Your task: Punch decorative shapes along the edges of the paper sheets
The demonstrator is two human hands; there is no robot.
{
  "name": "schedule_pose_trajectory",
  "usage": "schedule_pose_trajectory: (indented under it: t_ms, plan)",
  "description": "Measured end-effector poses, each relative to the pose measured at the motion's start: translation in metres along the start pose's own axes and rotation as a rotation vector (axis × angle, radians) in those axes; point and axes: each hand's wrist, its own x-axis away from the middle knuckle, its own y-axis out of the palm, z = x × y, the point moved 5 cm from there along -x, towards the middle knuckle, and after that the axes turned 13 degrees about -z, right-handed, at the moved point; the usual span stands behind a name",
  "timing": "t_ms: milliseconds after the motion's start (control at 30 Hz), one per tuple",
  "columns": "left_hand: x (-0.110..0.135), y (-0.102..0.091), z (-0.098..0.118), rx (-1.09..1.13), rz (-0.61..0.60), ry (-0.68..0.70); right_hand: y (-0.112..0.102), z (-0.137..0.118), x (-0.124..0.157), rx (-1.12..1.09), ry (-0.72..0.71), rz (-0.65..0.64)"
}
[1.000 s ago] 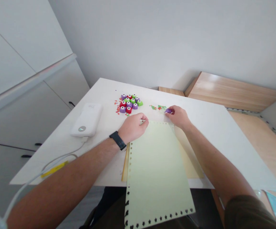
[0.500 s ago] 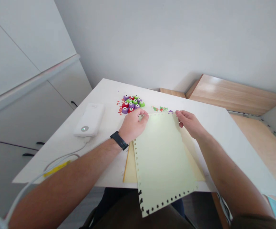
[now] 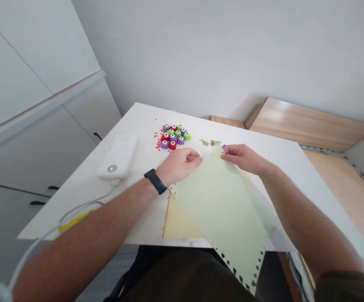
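— Where do we see the green sheet [image 3: 222,197]?
— It overhangs the counter [image 3: 301,180], far corner pinched between the fingers of our right hand [image 3: 243,157].
— Our left hand [image 3: 179,165]?
— Fingers curled at its edge, grip unclear; coloured punches [image 3: 173,138] lie beyond.

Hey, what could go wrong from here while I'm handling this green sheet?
The pale green paper sheet, punched along its edges, hangs past the front of the white table, so that loose corner might crease or tear.

Small red and green paper scraps lie just beyond your right hand; a sweep could scatter them.

The thin pale cable on the white rectangular power bank runs near your left forearm and could snag.
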Motion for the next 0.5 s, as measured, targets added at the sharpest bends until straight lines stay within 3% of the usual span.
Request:
schedule_pose_trajectory:
  t_ms: [167, 333, 400, 500]
  plan:
    - [0.002, 0.011, 0.004, -0.086, -0.078, 0.032, 0.022, -0.029, -0.019, 0.255, -0.080, -0.116]
    - [0.003, 0.008, 0.009, -0.207, -0.051, 0.008, 0.024, -0.039, -0.038, 0.359, -0.091, -0.102]
    - [0.004, 0.007, 0.009, -0.235, -0.048, -0.011, 0.022, -0.043, -0.047, 0.314, -0.114, -0.073]
    - [0.003, 0.009, 0.007, -0.256, -0.053, -0.037, 0.017, -0.048, -0.065, 0.322, -0.118, 0.082]
